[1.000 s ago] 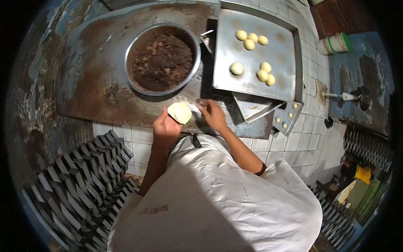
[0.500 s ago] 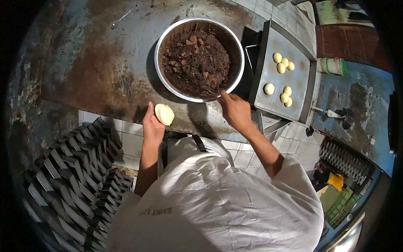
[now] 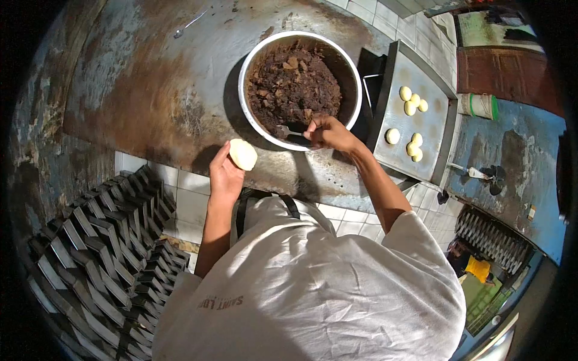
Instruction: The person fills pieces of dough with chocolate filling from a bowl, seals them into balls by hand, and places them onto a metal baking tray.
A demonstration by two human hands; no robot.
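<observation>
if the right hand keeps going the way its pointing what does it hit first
Most likely the dark brown filling in the metal bowl. The right hand points a spoon leftward over the near rim, though depth is hard to judge.

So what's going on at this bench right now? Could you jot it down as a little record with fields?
left hand: left hand holds a flattened dough piece, palm up
right hand: right hand grips a spoon dipped into the brown filling
bowl: metal bowl with dark brown filling, on the worn metal worktop
tray: metal tray to the right with seven dough balls
elsewhere: another spoon lies far back on the worktop
</observation>
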